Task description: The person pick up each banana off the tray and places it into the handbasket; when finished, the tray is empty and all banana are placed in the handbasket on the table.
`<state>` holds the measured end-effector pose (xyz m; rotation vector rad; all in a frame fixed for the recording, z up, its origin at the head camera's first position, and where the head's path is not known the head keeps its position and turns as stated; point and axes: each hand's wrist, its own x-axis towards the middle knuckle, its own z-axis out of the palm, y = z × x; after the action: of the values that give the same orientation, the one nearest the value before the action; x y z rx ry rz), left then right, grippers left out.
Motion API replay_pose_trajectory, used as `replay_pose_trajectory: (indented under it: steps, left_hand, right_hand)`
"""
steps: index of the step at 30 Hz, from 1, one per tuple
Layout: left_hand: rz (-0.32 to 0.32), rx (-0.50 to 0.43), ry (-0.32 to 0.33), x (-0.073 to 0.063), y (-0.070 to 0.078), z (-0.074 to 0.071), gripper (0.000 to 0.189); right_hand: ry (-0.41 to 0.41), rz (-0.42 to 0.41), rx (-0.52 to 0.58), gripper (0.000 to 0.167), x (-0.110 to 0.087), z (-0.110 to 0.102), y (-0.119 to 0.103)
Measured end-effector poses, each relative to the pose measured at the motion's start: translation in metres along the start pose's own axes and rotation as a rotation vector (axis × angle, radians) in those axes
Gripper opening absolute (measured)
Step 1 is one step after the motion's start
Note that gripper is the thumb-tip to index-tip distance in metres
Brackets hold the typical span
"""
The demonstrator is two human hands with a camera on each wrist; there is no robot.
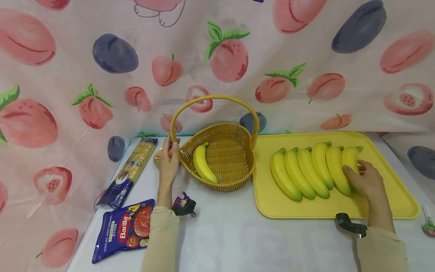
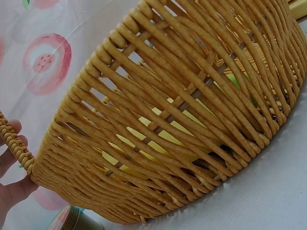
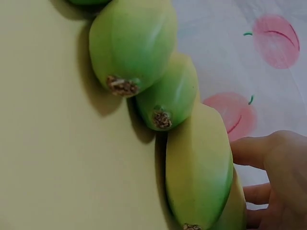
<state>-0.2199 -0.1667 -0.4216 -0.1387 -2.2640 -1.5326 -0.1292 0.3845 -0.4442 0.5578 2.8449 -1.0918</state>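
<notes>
R hand [image 1: 369, 180] on the end banana [image 1: 349, 155], L hand [image 1: 168, 158] on the handle [image 1: 215, 97]
Thumb n fingers curl round that banana, long axis roughly fore-aft, stem at far end; basket [image 1: 234, 186] is well left of R hand, just right of L hand, which grips the handle base tbh.

Left grip [image 2: 10, 192] on basket handle [image 2: 16, 147]
</notes>
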Motion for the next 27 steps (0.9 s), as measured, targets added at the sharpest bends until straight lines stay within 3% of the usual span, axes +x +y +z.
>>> replay_pose_trajectory:
  steps: [4,11,17,27]
  left_hand:
    - [-0.004,-0.002,-0.001,0.0,-0.001,0.0,0.043]
    - [-0.01,-0.008,0.0,-0.001,0.0,0.0,0.043]
    - [-0.025,0.001,-0.003,-0.002,0.0,0.0,0.044]
    - [-0.01,-0.002,-0.001,-0.001,0.0,0.0,0.044]
  right_hand:
    - [-0.046,0.017,-0.039,0.082,0.0,-0.001,0.0]
    - [-0.032,0.031,-0.042,0.081,-0.001,-0.001,0.002]
    - [-0.009,0.05,0.009,0.079,-0.004,-0.004,0.002]
    - [0.046,0.006,0.087,0.074,-0.009,-0.01,-0.016]
